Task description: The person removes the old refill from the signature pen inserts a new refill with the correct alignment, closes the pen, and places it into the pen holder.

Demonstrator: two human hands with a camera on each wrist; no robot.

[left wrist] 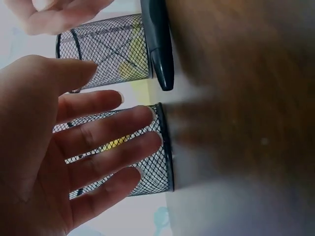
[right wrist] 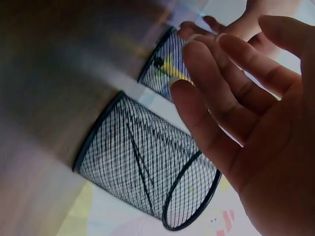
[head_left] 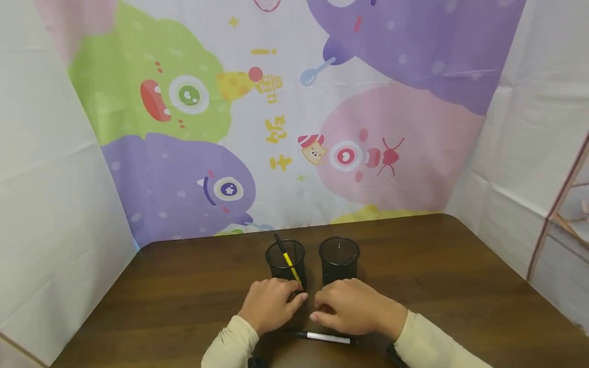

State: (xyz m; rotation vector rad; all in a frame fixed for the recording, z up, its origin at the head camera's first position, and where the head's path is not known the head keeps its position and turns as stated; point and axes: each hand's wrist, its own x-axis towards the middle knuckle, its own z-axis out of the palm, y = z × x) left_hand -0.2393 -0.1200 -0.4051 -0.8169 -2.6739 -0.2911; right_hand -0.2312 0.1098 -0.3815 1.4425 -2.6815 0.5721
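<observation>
Two black wire-mesh pen cups stand upright side by side on the brown table. The left pen cup (head_left: 275, 270) holds a yellow marker (head_left: 288, 259) with a black cap, leaning with its cap above the rim. My left hand (head_left: 271, 306) is just in front of this cup, its fingers loosely spread and holding nothing; whether they touch the mesh I cannot tell. Near the right pen cup (right wrist: 128, 157) is my right hand (right wrist: 261, 113), with relaxed fingers and nothing in its grasp. A white marker with black ends (head_left: 327, 338) lies on the table below both hands.
The brown table (head_left: 193, 296) has rounded far corners. Behind it hangs a cloth backdrop (head_left: 285, 199) printed with cartoon monsters, and pale cloth walls (head_left: 55, 204) rise on both sides.
</observation>
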